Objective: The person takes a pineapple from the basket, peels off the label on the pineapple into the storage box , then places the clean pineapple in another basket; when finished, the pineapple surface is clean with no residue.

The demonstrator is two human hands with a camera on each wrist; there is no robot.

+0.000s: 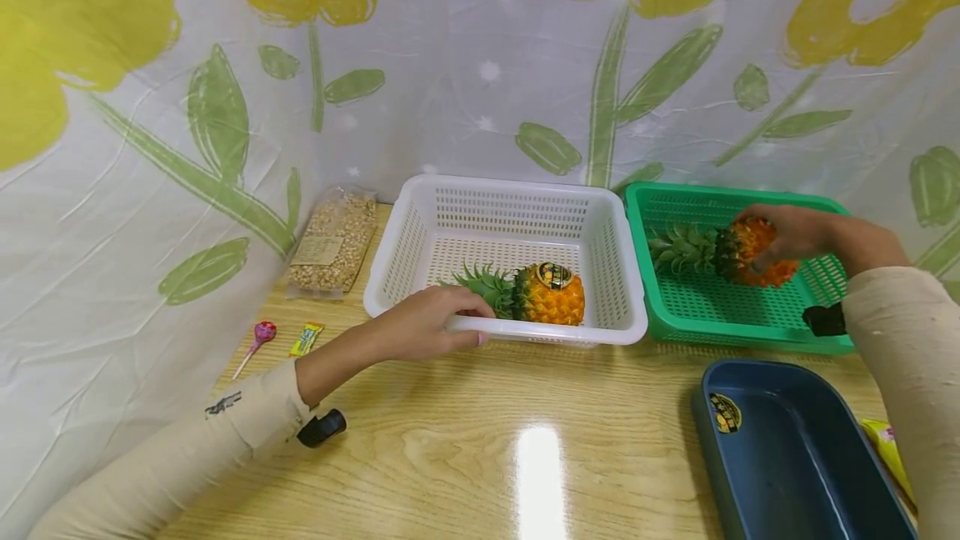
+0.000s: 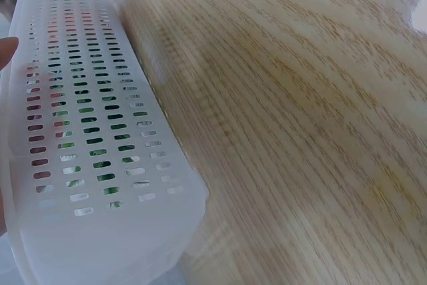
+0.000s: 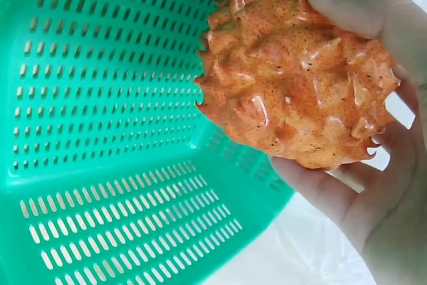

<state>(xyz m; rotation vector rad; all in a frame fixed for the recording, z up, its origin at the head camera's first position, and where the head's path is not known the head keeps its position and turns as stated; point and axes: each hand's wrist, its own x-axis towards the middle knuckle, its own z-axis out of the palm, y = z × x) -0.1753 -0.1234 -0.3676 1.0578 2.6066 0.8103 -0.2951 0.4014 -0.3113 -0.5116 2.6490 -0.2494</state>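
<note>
My left hand [image 1: 435, 323] grips the near rim of the white plastic basket [image 1: 510, 190], fingers over the edge and thumb outside. Inside that basket lies a pineapple [image 1: 558, 300] with a black and gold label, its leaves pointing left. Over at the right, my right hand [image 1: 798, 236] holds another pineapple [image 1: 750, 250] in the green basket [image 1: 675, 327], with its leafy crown toward the left. In the right wrist view the thumb and fingers wrap round the orange, spiky body of this pineapple [image 3: 287, 91]. The left wrist view shows the slotted wall of the white basket [image 2: 93, 131].
A dark blue tub [image 1: 787, 448] with a round label stands at the front right, a yellow packet [image 1: 888, 448] beside it. To the left are a bag of grains [image 1: 333, 244], a lollipop [image 1: 264, 332] and a small yellow wrapped candy [image 1: 306, 340]. A flowered curtain [image 1: 450, 65] hangs behind.
</note>
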